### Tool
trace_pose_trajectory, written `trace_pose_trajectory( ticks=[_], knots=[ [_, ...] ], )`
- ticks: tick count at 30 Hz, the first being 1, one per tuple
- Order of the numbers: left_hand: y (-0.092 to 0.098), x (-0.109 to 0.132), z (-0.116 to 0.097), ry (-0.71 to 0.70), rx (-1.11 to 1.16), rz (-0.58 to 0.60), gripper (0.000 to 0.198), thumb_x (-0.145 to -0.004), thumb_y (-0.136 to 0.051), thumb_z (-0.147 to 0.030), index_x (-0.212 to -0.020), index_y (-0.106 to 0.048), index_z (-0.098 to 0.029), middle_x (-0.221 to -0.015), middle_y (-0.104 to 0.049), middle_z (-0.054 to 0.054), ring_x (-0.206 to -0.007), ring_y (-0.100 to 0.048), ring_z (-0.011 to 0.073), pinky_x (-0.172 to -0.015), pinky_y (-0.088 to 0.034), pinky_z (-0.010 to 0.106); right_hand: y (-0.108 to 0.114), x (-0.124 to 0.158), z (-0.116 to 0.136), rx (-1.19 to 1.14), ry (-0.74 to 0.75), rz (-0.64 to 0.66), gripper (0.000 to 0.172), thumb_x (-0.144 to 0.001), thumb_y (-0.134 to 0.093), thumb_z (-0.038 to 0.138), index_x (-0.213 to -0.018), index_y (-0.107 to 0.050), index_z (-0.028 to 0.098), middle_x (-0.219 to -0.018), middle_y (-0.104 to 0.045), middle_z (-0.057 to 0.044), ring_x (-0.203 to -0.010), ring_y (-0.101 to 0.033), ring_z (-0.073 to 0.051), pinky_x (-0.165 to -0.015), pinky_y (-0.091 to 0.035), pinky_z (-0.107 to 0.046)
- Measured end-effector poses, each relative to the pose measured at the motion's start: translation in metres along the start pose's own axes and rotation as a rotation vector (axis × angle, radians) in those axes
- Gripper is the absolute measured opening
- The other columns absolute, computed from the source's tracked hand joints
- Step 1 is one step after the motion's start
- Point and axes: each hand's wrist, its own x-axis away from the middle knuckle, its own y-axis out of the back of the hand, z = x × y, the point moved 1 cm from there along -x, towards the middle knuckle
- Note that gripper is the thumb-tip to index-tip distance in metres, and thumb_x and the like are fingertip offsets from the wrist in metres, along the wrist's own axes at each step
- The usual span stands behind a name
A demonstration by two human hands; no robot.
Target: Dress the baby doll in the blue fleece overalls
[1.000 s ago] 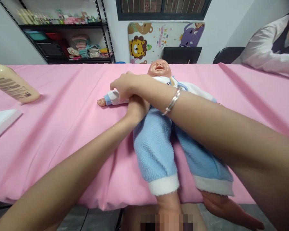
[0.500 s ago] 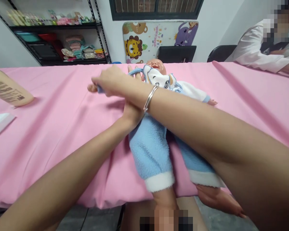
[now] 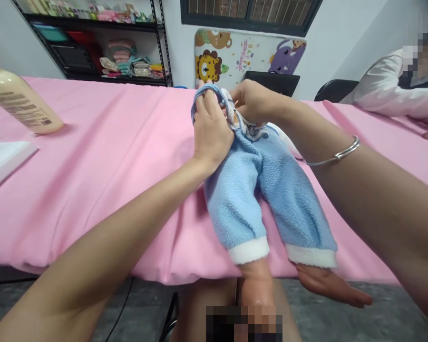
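A baby doll in a fluffy blue and white romper (image 3: pixel 288 199) lies on its back, its bare feet (image 3: pixel 333 285) past the table's front edge. My left hand (image 3: pixel 212 130) is at the doll's upper body, its fingers closed around the romper's blue-trimmed edge, which is pulled up in a loop. Just to its right, my right hand (image 3: pixel 257 102) has its fingers bent at the bunched white cloth of the romper's chest; its fingertips are partly hidden. A silver bangle (image 3: pixel 347 149) sits on my right forearm. The doll's head is covered by my hands and the cloth.
Pink cloth (image 3: pixel 128 190) covers the table. At the left stand a cream-coloured bottle (image 3: pixel 24 102) and a white flat box-like thing (image 3: pixel 7 161). Behind are a black shelf (image 3: pixel 92 19), an animal-print board (image 3: pixel 231 57) and a dark monitor-like panel (image 3: pixel 274 83). A person in white (image 3: pixel 381 85) sits at the right.
My right hand has let go of the doll's sleeved arm at the left and moved right to the chest cloth. My left hand has raised the trimmed edge. The view has shifted slightly.
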Motion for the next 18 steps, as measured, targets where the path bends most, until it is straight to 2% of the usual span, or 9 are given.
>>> trace_pose_trajectory(
  ticks=[2,5,7,9,10,12,15,18],
  knots=[
    [0.003,-0.005,0.006,0.015,0.034,0.063,0.032,-0.088,-0.054,-0.024,-0.119,-0.047,-0.021,-0.128,-0.053,0.013,-0.13,-0.044,0.0285,-0.113,-0.034,0.044,0.003,0.003,0.005,-0.082,-0.028,0.006,0.02,-0.074,-0.061,-0.005,-0.06,-0.063,0.009,-0.047,-0.039,0.006,-0.048,-0.036,-0.003,-0.043,-0.027,-0.015],
    [0.007,-0.013,0.014,-0.024,0.088,0.145,0.018,-0.085,-0.057,-0.021,-0.102,-0.051,-0.021,-0.107,-0.062,0.01,-0.112,-0.057,0.0278,-0.102,-0.044,0.043,0.014,0.006,0.008,-0.462,-0.088,0.032,0.029,-0.084,-0.044,-0.006,-0.071,-0.063,0.011,-0.047,-0.045,0.005,-0.038,-0.037,-0.003,-0.035,-0.027,-0.014],
    [0.008,-0.017,0.019,-0.053,0.108,0.197,0.015,-0.082,-0.059,-0.02,-0.096,-0.052,-0.02,-0.098,-0.064,0.008,-0.105,-0.06,0.0276,-0.097,-0.047,0.042,0.019,0.007,0.01,-0.73,-0.091,0.116,0.025,-0.094,-0.04,0.004,-0.093,-0.064,0.011,-0.058,-0.057,0.003,-0.043,-0.05,-0.006,-0.039,-0.041,-0.014],
    [0.006,-0.019,0.022,-0.072,0.117,0.247,0.018,-0.079,-0.062,-0.021,-0.095,-0.052,-0.02,-0.094,-0.065,0.007,-0.101,-0.061,0.0278,-0.094,-0.049,0.042,0.022,0.006,0.014,-0.864,-0.104,0.19,0.024,-0.101,-0.04,0.024,-0.11,-0.059,0.013,-0.071,-0.065,-0.002,-0.057,-0.063,-0.012,-0.05,-0.054,-0.02],
    [0.004,-0.019,0.023,-0.07,0.114,0.268,0.021,-0.077,-0.063,-0.022,-0.095,-0.052,-0.02,-0.093,-0.065,0.007,-0.1,-0.062,0.0282,-0.093,-0.049,0.041,0.022,0.005,0.017,-0.887,-0.122,0.202,0.028,-0.101,-0.039,0.031,-0.113,-0.056,0.013,-0.073,-0.066,-0.004,-0.06,-0.066,-0.014,-0.052,-0.056,-0.024],
    [0.002,-0.017,0.024,-0.031,0.092,0.304,0.024,-0.075,-0.066,-0.024,-0.095,-0.053,-0.021,-0.094,-0.065,0.008,-0.101,-0.061,0.0296,-0.092,-0.049,0.041,0.019,0.002,0.022,-0.892,-0.174,0.184,0.028,-0.101,-0.038,0.034,-0.112,-0.053,0.014,-0.069,-0.065,-0.005,-0.058,-0.065,-0.015,-0.05,-0.056,-0.025],
    [0.005,-0.015,0.019,0.063,0.064,0.349,0.025,-0.074,-0.069,-0.028,-0.092,-0.054,-0.022,-0.096,-0.066,0.008,-0.103,-0.06,0.0311,-0.092,-0.05,0.041,0.01,-0.009,0.027,-0.944,-0.229,0.148,0.016,-0.097,-0.047,0.029,-0.106,-0.05,0.016,-0.07,-0.064,-0.004,-0.057,-0.062,-0.016,-0.046,-0.054,-0.028],
    [0.011,-0.015,0.01,0.11,0.102,0.326,0.018,-0.077,-0.066,-0.028,-0.089,-0.054,-0.022,-0.096,-0.067,0.006,-0.103,-0.06,0.0294,-0.092,-0.05,0.04,-0.002,-0.024,0.022,-1.09,-0.314,0.153,0.013,-0.094,-0.051,0.025,-0.099,-0.05,0.013,-0.072,-0.063,-0.003,-0.059,-0.056,-0.014,-0.045,-0.051,-0.026]
  ],
)
